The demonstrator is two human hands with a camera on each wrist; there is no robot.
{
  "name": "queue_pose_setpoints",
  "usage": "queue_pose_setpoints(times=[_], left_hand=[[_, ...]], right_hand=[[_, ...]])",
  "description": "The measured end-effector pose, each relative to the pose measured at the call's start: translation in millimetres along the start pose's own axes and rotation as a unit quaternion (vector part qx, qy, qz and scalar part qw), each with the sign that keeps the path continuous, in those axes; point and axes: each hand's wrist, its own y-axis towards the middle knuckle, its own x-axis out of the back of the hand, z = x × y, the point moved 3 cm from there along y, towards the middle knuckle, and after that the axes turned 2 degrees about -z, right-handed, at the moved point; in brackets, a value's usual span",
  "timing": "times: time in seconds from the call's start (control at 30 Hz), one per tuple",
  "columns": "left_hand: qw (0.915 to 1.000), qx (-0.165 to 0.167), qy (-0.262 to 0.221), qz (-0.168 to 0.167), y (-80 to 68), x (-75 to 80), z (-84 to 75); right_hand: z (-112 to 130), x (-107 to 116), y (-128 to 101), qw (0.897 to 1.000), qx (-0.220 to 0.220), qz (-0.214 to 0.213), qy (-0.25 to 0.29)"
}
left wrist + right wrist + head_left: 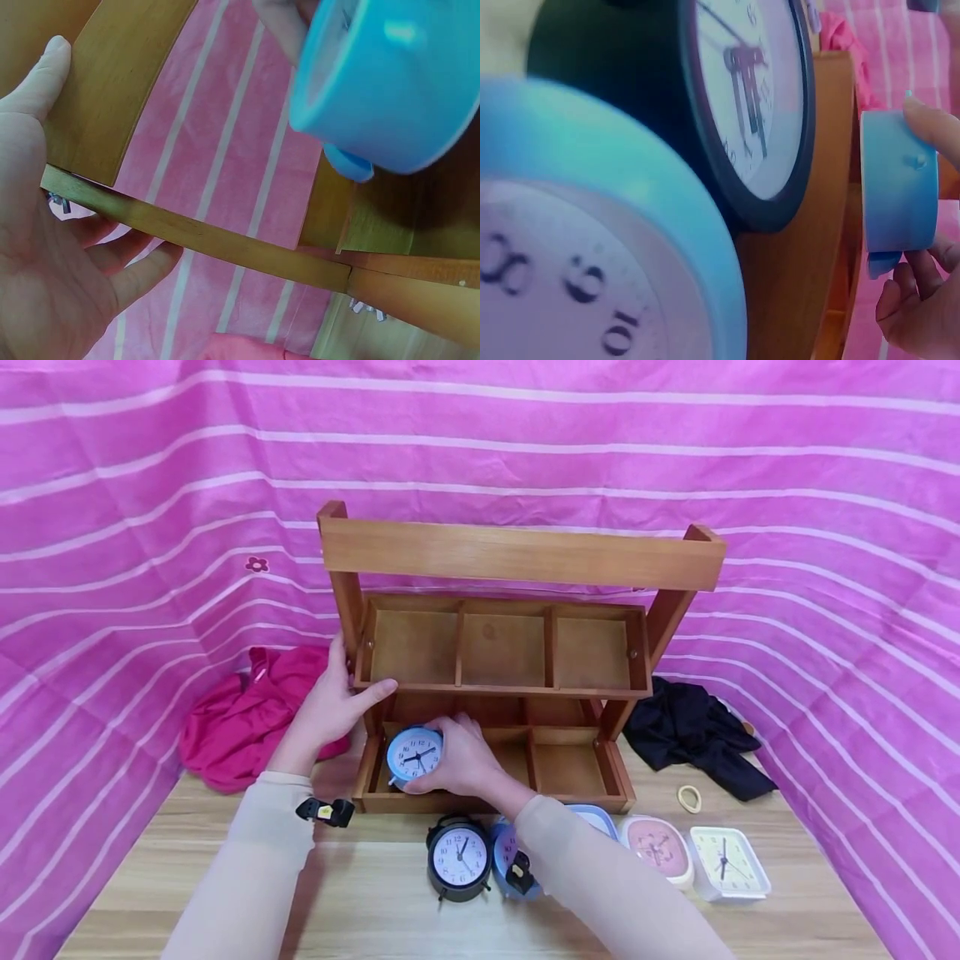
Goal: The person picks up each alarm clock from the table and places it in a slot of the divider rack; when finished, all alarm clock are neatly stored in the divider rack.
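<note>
The left hand, fingers relaxed, steadies the wooden rack at nine o'clock while the right hand grips a blue clock over its lower tray.

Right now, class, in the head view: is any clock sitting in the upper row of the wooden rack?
No: all three upper compartments of the rack are bare, and the right hand holds the blue clock at the lower row.

Left hand raised, fingers extended, thumb out, pressing. Right hand lower, fingers curled, gripping. Forearms converge.
</note>
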Motion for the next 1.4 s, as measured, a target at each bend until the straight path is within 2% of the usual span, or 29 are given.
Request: queue_pose_setpoints(times=[0.37,0.6,0.97,1.4], left_hand=[[0.9999,0.003,0.010,0.008,0.9,0.4,2.0],[0.9997,0.004,0.022,0.007,-0.3,1.7,1.1],[0.9999,-0.011,0.005,0.008,1.9,0.0,3.0],[0.9999,-0.011,0.014,0.002,2.2,-0.4,3.5]], right_hand=[[-6.1,-12.1,10.2,0.999,-0.016,0.033,-0.002],[-7.7,-15.7,12.0,0.998,-0.034,0.048,-0.028],[-8.9,-15.3,16.9,0.996,-0.033,0.066,-0.045],[-10.3,-19.2,18.6,0.995,-0.026,0.072,-0.059]])
